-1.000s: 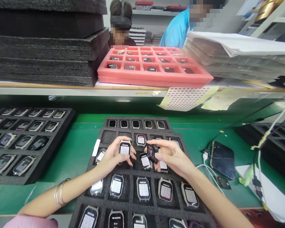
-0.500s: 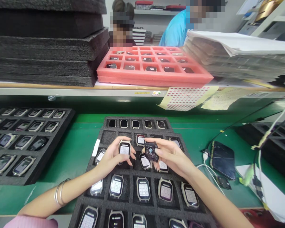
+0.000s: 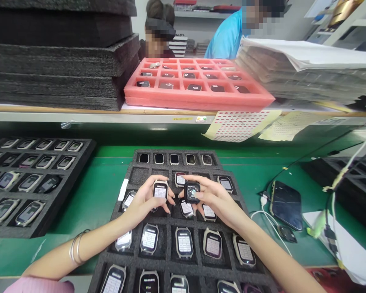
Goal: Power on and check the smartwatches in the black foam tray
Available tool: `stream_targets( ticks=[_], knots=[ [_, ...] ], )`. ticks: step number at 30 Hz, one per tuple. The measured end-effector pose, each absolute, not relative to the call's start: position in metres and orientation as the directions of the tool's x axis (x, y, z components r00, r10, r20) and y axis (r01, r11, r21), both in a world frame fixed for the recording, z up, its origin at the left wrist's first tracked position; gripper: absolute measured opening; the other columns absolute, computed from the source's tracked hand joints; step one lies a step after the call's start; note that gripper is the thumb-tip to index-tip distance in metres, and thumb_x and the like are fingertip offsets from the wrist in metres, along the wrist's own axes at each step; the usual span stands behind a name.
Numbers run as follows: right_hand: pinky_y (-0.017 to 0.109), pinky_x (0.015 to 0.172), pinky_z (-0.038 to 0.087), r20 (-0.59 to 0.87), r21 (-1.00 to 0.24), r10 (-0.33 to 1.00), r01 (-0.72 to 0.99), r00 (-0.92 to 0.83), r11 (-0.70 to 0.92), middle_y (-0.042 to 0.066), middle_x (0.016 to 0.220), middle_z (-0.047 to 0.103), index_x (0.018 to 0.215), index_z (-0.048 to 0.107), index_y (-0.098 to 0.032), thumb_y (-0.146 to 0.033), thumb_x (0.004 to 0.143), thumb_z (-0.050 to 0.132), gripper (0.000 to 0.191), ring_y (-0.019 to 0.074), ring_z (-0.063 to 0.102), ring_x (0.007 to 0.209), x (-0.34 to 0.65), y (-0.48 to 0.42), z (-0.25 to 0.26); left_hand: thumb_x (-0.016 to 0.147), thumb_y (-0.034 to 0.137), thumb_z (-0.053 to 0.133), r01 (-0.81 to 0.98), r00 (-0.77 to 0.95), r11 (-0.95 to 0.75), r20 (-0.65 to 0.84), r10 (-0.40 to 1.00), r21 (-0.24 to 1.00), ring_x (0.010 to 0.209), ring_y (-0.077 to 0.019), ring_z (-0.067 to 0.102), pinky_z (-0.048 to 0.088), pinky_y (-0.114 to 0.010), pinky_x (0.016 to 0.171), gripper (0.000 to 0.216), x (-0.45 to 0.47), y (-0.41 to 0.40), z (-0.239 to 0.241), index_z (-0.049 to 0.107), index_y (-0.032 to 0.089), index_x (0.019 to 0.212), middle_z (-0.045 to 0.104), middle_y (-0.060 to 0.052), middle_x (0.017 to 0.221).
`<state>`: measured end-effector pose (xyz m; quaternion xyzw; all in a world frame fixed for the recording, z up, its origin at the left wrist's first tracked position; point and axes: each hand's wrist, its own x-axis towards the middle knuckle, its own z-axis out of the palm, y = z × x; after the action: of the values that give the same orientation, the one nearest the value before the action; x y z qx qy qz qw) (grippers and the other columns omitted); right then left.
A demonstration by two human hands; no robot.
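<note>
My left hand (image 3: 151,197) is closed on a light-framed smartwatch (image 3: 160,190) with a white list on its lit screen. In my right hand (image 3: 212,195) is a black smartwatch (image 3: 192,192), its dark screen showing a round dial and the thumb resting at its edge. Both hands are above a black foam tray (image 3: 167,228) whose compartments hold many strapless smartwatches. Several of these, such as a pale-framed watch (image 3: 184,243), show the same white list. Watches in the back row have dark screens. My fingers partly hide the compartments beneath them.
Another black foam tray of watches (image 3: 42,191) lies to the left. A pink foam tray (image 3: 198,99) and stacked black foam (image 3: 55,61) rest on the shelf above. On the right are a dark phone-like device (image 3: 286,205) and cables (image 3: 334,203). Two people are beyond the shelf.
The black watch in my right hand has turned to face me more squarely and shifted slightly left and up. Its screen now shows a dial. My left hand stays nearly still.
</note>
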<state>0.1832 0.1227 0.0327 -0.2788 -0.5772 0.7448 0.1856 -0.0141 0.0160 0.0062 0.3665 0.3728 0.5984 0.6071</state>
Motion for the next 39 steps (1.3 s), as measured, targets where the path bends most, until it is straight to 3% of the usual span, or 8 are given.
stream_targets(
  ticks=[17,22,28,39],
  knots=[
    [0.021,0.043,0.047,-0.164,-0.985,0.596,0.093,-0.786,-0.148,0.008,0.096,0.071,0.127,0.058,-0.020,-0.027,0.085,0.065,0.043,0.0125,0.061,0.053,0.1873,0.1241,0.0290,0.080,0.016,0.062,-0.442,0.015,0.019,-0.014,1.000,0.897,0.084,-0.0216,0.062,0.053,-0.032,0.065,0.040,-0.0144,0.0158,0.0055,0.047,0.020,0.117,0.064,-0.008,0.094],
    [0.020,0.039,0.040,-0.121,-0.990,0.663,0.142,-0.739,-0.022,-0.002,0.058,0.061,0.125,0.060,-0.019,-0.031,0.084,0.069,0.044,0.0109,0.053,0.043,0.1853,0.1191,0.0324,0.078,0.013,0.061,-0.452,0.016,0.026,-0.021,1.000,0.892,0.086,-0.0224,0.063,0.054,-0.032,0.066,0.041,-0.0142,0.0155,0.0057,0.048,0.020,0.116,0.065,-0.008,0.095],
    [0.021,0.045,0.044,-0.119,-0.993,0.629,0.102,-0.768,-0.064,0.004,0.082,0.068,0.132,0.054,-0.022,-0.026,0.084,0.064,0.049,0.0106,0.054,0.050,0.1881,0.1208,0.0312,0.075,0.010,0.054,-0.510,0.021,0.038,-0.033,0.999,0.859,0.090,-0.0239,0.064,0.055,-0.038,0.073,0.042,-0.0133,0.0156,0.0087,0.048,0.018,0.116,0.066,-0.010,0.098],
    [0.021,0.041,0.041,-0.127,-0.986,0.704,0.164,-0.699,-0.016,0.007,0.081,0.072,0.110,0.061,-0.019,-0.039,0.085,0.064,0.032,0.0105,0.052,0.046,0.1828,0.1165,0.0320,0.091,0.024,0.053,-0.455,0.055,0.071,-0.052,0.997,0.888,0.086,-0.0222,0.065,0.056,-0.035,0.069,0.026,-0.0116,0.0159,0.0055,0.047,0.019,0.116,0.064,-0.009,0.095]
  ],
)
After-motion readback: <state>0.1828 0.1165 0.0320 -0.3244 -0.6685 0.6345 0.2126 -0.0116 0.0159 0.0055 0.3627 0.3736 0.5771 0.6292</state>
